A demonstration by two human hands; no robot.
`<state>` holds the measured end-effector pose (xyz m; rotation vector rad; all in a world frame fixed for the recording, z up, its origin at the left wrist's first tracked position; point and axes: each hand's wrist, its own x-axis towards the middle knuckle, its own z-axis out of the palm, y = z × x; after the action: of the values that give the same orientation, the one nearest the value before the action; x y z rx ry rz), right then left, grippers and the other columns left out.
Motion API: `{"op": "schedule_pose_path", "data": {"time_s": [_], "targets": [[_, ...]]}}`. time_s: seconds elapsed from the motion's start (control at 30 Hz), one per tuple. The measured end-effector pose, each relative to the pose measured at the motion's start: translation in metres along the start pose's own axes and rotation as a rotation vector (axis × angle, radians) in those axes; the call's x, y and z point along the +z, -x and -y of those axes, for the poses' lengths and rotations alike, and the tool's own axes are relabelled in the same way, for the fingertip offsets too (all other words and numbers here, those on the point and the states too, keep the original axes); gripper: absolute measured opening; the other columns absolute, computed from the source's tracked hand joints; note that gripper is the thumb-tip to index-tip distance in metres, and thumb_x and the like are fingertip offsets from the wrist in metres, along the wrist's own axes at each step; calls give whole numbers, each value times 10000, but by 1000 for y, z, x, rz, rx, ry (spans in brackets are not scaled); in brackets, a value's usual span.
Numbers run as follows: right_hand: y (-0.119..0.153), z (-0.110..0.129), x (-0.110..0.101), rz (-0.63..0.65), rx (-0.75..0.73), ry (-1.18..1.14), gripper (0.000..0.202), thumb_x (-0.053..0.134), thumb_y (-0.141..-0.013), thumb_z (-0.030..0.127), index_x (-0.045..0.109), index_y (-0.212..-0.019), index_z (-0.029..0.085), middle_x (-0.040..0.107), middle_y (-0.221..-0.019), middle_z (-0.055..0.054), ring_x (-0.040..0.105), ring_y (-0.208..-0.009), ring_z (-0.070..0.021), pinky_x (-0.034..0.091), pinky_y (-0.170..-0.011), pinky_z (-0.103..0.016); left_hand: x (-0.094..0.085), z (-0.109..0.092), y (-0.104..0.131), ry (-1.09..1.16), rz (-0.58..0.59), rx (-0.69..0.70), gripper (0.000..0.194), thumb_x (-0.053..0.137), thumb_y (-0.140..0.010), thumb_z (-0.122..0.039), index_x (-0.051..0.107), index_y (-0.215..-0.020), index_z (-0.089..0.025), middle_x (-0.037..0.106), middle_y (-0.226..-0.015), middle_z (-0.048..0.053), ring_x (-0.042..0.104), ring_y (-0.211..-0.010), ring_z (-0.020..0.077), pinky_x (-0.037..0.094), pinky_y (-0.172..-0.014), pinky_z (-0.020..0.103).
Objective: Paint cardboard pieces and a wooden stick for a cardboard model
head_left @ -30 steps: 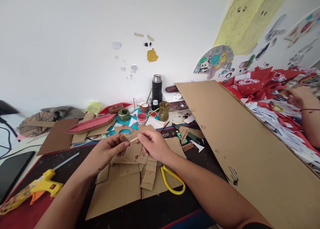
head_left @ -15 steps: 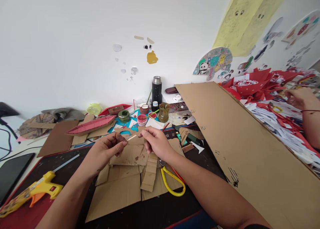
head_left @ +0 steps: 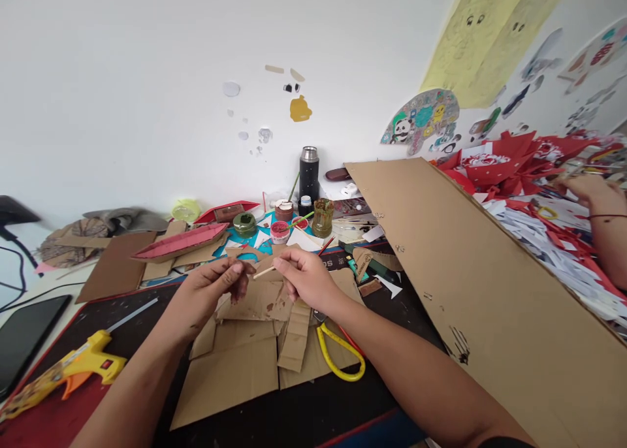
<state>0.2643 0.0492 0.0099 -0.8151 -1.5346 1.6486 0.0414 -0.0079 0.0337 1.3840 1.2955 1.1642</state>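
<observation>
A thin pale wooden stick [head_left: 264,272] is pinched at one end by my right hand [head_left: 306,279], above the cardboard. Close to its other end is my left hand [head_left: 218,285], its fingers curled together; whether anything small sits between them is hidden. Below both hands lie brown cardboard pieces [head_left: 230,376], some stained, with a folded cardboard strip [head_left: 294,340] on top. Beside my right wrist rest yellow-handled scissors [head_left: 362,369], their blades partly covered.
A yellow glue gun [head_left: 91,360] lies at left near a dark tablet [head_left: 32,343]. Paint jars [head_left: 245,224], a black thermos [head_left: 309,174] and a pink-lined cardboard boat [head_left: 181,242] stand behind. A large cardboard sheet [head_left: 470,272] slants at right; beyond it, another person's hand [head_left: 588,187] works among paper strips.
The stick has passed from my left fingers to my right fingers. My left fingertips have drawn slightly back from it. The view has shifted a little.
</observation>
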Motion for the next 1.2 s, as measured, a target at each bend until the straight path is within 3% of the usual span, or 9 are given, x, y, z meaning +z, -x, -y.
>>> {"op": "schedule_pose_path", "data": {"time_s": [0.13,0.33,0.47,0.67,0.9,1.03,1.2], "targets": [[0,2,0,-21,-9,-34,274,723,-1007,483,633,-944,232,468,-491,132,463,-376,-103,368,-414,-215,-5,-1,-1,4,-16,13,563,850,-845,-767,823,-889,-206,690,-669,19,591,-624,163,486,-609,296],[2,5,1,-28,-5,-4,292,743,-1018,467,629,-898,227,474,-487,123,457,-375,-98,335,-413,-215,-2,-5,1,-57,135,29,569,784,-891,-784,771,-834,-218,664,-679,10,566,-636,165,488,-629,303],[3,4,2,-36,-1,26,297,741,-1021,464,633,-888,221,492,-494,120,467,-383,-94,304,-410,-208,1,-6,2,-167,185,15,503,785,-911,-715,732,-799,-227,638,-699,-9,553,-654,159,485,-650,291],[3,2,3,-18,-13,4,426,789,-956,609,622,-866,227,496,-479,116,456,-378,-97,324,-411,-211,10,-7,3,-206,288,-48,445,756,-927,-665,756,-821,-233,669,-734,1,589,-669,175,501,-646,293],[3,5,1,-27,41,-93,512,661,-1001,711,705,-976,201,524,-479,97,469,-381,-101,338,-423,-211,15,-14,2,-211,215,20,462,757,-920,-667,726,-724,-250,685,-665,7,591,-629,187,526,-663,316],[3,5,1,-9,50,-121,513,773,-921,712,675,-992,214,546,-499,109,469,-382,-96,355,-418,-208,15,-15,1,-212,194,36,473,755,-921,-673,719,-717,-247,695,-668,11,596,-632,188,528,-663,314],[3,5,2,17,40,-96,524,810,-893,709,656,-992,218,548,-496,118,468,-378,-95,369,-422,-207,16,-12,1,-197,251,-8,478,749,-922,-677,702,-725,-245,673,-662,5,594,-617,185,514,-644,312]]}}
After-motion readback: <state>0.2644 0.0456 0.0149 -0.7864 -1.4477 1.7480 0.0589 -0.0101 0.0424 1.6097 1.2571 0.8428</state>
